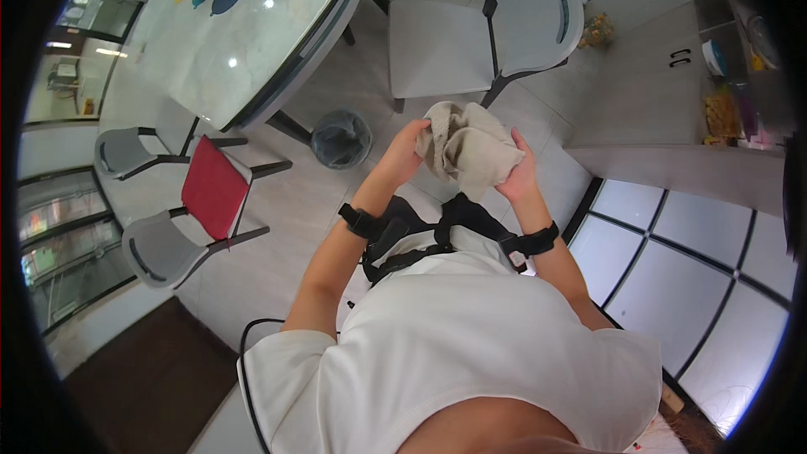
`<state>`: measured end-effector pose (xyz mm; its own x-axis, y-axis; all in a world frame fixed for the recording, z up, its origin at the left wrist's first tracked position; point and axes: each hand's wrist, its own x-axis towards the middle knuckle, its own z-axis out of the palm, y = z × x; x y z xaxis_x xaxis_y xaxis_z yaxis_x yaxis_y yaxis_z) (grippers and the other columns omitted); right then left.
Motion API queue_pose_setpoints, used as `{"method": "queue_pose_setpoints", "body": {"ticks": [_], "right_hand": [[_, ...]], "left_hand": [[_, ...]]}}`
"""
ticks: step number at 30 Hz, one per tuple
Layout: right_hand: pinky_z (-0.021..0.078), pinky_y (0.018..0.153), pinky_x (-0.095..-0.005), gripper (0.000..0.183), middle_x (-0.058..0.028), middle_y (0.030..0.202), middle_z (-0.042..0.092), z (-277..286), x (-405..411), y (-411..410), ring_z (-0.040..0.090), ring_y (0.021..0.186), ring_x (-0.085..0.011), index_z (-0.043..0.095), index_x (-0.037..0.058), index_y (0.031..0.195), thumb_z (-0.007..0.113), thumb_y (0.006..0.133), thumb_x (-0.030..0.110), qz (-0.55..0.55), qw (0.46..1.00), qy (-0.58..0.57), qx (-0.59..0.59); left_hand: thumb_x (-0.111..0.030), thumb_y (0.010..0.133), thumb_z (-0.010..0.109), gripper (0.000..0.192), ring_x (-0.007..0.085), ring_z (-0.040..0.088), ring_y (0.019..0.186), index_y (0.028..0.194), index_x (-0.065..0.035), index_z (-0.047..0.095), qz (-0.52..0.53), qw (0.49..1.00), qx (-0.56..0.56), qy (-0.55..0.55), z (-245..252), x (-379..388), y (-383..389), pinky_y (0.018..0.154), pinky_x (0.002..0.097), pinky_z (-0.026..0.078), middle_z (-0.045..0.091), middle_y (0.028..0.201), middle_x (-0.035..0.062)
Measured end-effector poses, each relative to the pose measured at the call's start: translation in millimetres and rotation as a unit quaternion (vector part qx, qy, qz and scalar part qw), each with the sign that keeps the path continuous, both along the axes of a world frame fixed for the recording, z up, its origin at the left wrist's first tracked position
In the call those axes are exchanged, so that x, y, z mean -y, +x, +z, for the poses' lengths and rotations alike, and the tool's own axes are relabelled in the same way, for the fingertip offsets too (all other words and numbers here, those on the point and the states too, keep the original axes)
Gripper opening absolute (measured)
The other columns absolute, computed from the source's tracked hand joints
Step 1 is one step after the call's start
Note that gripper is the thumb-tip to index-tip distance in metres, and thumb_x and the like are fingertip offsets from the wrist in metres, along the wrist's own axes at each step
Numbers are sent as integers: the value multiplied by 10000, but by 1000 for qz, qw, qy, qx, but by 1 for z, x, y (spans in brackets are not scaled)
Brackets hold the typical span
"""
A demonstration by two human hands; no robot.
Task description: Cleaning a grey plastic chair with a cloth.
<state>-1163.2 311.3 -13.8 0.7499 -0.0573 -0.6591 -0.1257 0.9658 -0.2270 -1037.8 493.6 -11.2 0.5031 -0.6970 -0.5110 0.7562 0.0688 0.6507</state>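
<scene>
A crumpled beige cloth (470,148) is held up in front of me between both hands. My left hand (406,148) grips its left edge, where a rougher-textured fold shows. On the other side, my right hand (519,170) holds the lower right edge, with the thumb pointing up along it. The middle of the cloth bunches into loose folds, and a corner hangs down between my hands. Most of my fingers are hidden behind the fabric. Black straps circle both wrists.
A glossy stone-topped table (271,31) stands ahead to the left, with a lined trash bin (342,140) by its leg. Beyond the cloth is a grey chair (441,47). Another chair carries a red cushion (214,189). A cabinet (649,101) lines the right side.
</scene>
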Motion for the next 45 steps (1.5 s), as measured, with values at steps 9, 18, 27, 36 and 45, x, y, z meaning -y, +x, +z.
{"method": "queue_pose_setpoints", "body": {"ticks": [9,18,27,36,45], "right_hand": [[432,919,-383,460,-122,1153,579,-19,66,-3,562,1051,-241,536,8,1148,454,890,381,187,977,81,-61],[419,945,-341,474,-117,1212,537,-35,37,128,546,1079,-211,460,-1,1234,459,919,354,311,949,53,-3],[461,853,-265,469,-60,1136,561,22,102,144,549,1002,-114,439,3,1250,600,843,173,382,899,-212,-16],[456,680,-227,419,-11,934,569,45,188,72,526,805,-77,487,2,1091,684,765,177,451,854,-259,17],[436,670,-235,379,-46,908,572,69,339,-93,518,792,-117,562,-18,995,673,730,230,361,838,-399,-94]], "left_hand": [[-148,907,426,330,196,477,1082,1196,5,475,-35,951,272,142,-40,-16,11,956,315,347,528,1173,92],[-258,893,497,369,164,508,1042,1150,6,523,162,985,-48,28,-45,-46,77,914,305,374,550,1127,53],[-107,816,567,273,107,533,871,1058,18,569,-69,993,93,7,-25,38,167,794,250,410,598,957,23],[-80,788,574,230,95,533,799,999,13,584,-191,976,94,-54,21,178,135,711,236,427,594,881,13],[-45,792,566,183,61,463,706,962,21,579,-369,906,192,-80,75,412,18,611,226,374,537,789,-26]]}}
